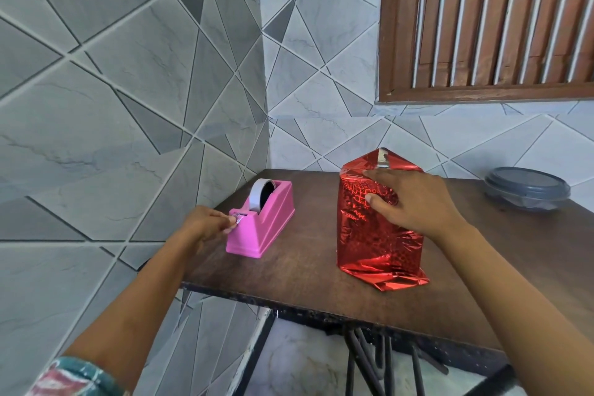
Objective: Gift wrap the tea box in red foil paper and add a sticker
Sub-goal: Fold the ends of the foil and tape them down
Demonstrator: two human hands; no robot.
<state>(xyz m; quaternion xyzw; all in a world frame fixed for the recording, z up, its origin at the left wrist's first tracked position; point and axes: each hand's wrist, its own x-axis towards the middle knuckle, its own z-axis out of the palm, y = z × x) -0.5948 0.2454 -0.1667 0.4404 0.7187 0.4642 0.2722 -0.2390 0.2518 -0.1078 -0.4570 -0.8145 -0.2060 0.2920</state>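
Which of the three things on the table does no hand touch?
The grey lidded bowl at the far right. The left hand pinches the tape at the pink dispenser, and the right hand rests on the red box.

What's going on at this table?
A person is partway through gift wrapping. The right hand presses with spread, mostly straight fingers on the upper front of the foil-wrapped box, which stands upright on the wooden table. The left hand pinches the tape at the cutter of the pink tape dispenser. The foil at the box's base looks crumpled and loose. No sticker shows. A grey lidded container sits at the far right.
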